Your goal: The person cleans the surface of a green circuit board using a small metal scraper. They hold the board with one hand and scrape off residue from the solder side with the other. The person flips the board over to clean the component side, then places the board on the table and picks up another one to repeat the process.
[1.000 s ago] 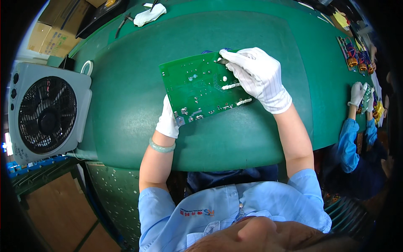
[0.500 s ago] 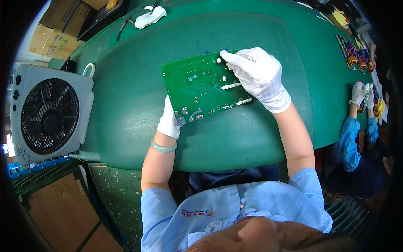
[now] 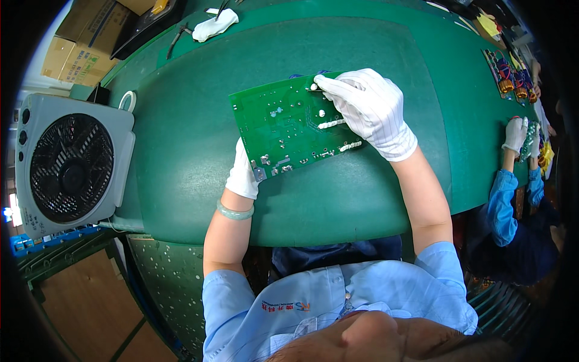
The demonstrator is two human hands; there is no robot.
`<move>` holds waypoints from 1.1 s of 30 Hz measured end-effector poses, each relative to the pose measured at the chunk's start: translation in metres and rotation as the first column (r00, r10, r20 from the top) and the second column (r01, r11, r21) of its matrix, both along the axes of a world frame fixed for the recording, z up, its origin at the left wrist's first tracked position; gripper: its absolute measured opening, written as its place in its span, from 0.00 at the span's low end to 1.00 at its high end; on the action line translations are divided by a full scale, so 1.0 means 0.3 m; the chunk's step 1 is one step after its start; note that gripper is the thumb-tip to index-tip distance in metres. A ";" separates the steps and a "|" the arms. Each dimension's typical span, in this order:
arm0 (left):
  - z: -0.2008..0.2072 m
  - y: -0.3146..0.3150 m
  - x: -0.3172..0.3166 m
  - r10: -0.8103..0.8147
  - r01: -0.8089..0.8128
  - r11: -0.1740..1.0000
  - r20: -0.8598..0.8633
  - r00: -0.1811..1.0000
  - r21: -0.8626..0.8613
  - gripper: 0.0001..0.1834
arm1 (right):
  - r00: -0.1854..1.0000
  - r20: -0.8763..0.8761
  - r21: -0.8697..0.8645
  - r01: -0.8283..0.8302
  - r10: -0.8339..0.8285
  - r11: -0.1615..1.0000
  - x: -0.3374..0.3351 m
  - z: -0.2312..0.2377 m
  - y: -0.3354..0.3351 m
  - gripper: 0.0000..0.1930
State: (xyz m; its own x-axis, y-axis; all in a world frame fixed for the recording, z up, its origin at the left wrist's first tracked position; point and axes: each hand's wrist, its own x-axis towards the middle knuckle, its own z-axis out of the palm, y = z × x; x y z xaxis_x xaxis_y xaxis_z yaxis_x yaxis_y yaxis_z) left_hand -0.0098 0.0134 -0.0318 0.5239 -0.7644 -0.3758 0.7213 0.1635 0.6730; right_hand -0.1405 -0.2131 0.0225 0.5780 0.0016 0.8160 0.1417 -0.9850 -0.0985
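A green circuit board [image 3: 265, 123] is held tilted above the table, its solder side facing up. White beads of paste or glue [image 3: 331, 124] lie along its right part. My left hand [image 3: 242, 174], in a white glove, grips the board by its lower left corner; its fingers are mostly hidden beneath. Over the upper right part is my right hand [image 3: 372, 108], in a striped white glove, fingers pinched together. A thin dark sliver shows by its fingertips, near a white blob [image 3: 313, 87]; what it is I cannot make out. Blue parts peek out behind the board's far edge.
On the left stands a grey box fan [image 3: 72, 175], with cardboard boxes [image 3: 81, 57] behind it. A white glove [image 3: 215, 25] and dark pliers [image 3: 176, 41] lie at the table's far edge. At right, a co-worker's gloved hands [image 3: 515, 134] work beside boards with copper coils [image 3: 509, 81].
My right hand shifts very slightly left, and the dark sliver now shows nearer the white blob. The board barely moves. The co-worker's hands at right move a little.
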 end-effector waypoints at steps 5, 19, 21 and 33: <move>-0.011 -0.001 0.008 0.004 -0.004 1.000 -0.010 1.000 0.007 0.22 | 1.000 0.003 0.033 -0.027 0.027 0.999 0.007 -0.004 -0.004 0.17; 0.011 -0.005 0.003 0.033 -0.035 0.997 0.023 0.999 0.063 0.21 | 0.993 0.004 0.147 -0.115 0.116 0.982 -0.018 0.057 0.005 0.13; 0.018 -0.006 -0.001 0.046 -0.051 0.993 0.045 0.998 0.108 0.20 | 0.980 -0.055 0.242 -0.174 0.193 0.955 -0.043 0.074 0.036 0.11; -0.002 0.001 0.013 0.006 -0.007 1.000 0.133 0.991 0.002 0.14 | 0.744 -0.622 0.197 -0.153 0.244 0.968 -0.203 0.067 0.157 0.21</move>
State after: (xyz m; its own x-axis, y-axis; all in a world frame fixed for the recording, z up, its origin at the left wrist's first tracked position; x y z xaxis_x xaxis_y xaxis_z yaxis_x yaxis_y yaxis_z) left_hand -0.0061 0.0136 -0.0324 0.5742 -0.7601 -0.3041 0.6244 0.1663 0.7632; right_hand -0.2014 -0.1661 0.0427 0.9604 0.1007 0.2598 0.1923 -0.9143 -0.3565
